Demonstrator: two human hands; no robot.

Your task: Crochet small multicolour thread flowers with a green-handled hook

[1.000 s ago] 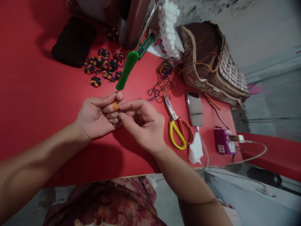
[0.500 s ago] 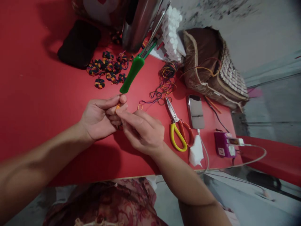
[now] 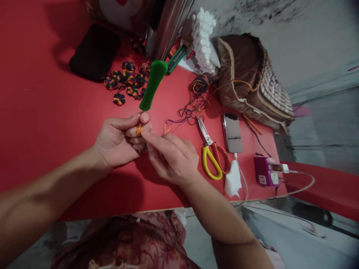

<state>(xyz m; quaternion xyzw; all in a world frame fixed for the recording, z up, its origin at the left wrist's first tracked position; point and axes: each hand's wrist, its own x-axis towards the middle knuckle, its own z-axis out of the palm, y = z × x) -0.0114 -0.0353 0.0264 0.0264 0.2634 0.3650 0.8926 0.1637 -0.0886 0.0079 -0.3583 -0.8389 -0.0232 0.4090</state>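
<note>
Small orange knotted-yarn piece (image 3: 139, 129): there it sits, against the fingers of the bare left hand (image 3: 116, 144), above the red tabletop (image 3: 42, 130).
Left fingers: thumb pressed to index fingertip, the others curled in, and the orange piece is held.
Bare right hand (image 3: 175, 158): index fingertip right up at the piece, fingers bunched close; whether they pinch any yarn, I cannot tell.
Smooth green handle (image 3: 153, 86): lower end just beside the left thumb; touching or apart, hard to call.
Slip danger: so little to grip! If the left hold slackens under a tug, the piece could twist away or pull crooked.
Loose multicoloured yarn tangle (image 3: 200, 84): snag danger! Strands trail toward the right hand, close by the tips of the yellow-and-red-handled metal scissors (image 3: 208, 141); a hard pull could tighten knots or fray yarn on the blades.
Bulky brown fabric bag with a pale gridded panel (image 3: 242, 63): orange strand across its side, contents hidden.
Tall silvery metal container (image 3: 165, 30): contents out of sight too.
</note>
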